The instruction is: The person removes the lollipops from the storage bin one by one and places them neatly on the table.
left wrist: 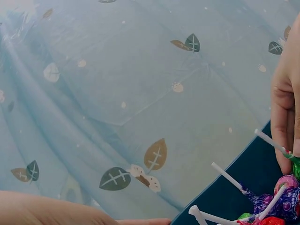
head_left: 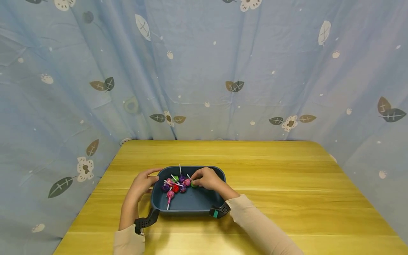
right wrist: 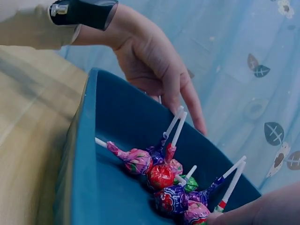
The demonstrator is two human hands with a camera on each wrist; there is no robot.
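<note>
A dark blue plastic bin (head_left: 197,202) holds several wrapped lollipops, heaped toward its left side. My left hand (head_left: 141,185) grips the bin's left wall at the rim, as the right wrist view also shows with that hand (right wrist: 152,63). My right hand (head_left: 208,179) reaches inside and pinches a green lollipop (left wrist: 296,165) at the right of the heap, its white stick pointing up. Close by lie a red lollipop (right wrist: 160,176), a pink one (head_left: 170,194) with its stick toward the near wall, and purple ones (right wrist: 171,199).
The bin stands on a yellow wood-grain table (head_left: 280,191), which reaches well to the right. Behind and at the sides hangs a light blue curtain (head_left: 197,63) with leaf and flower prints. Black wrist straps (head_left: 220,211) sit over the beige sleeves (head_left: 258,223).
</note>
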